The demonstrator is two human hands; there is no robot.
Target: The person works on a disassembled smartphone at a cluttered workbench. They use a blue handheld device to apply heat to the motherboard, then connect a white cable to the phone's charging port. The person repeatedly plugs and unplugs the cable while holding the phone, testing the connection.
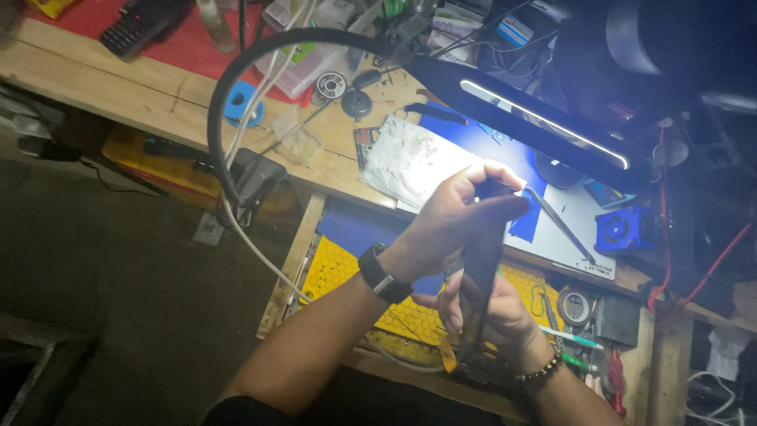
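Head view: left hand (453,217) pinched shut on top end of dark flat device (477,292); right hand (493,312) wrapped round its lower end, fingers closed; device upright between both hands, above yellow mat (335,264).

Risk, as judgement: fingertip grip only, device could slip onto mat; lamp arm (544,118) just beyond fingers, knock likely; tweezers (560,221) near right of fingertips, could get swept off.
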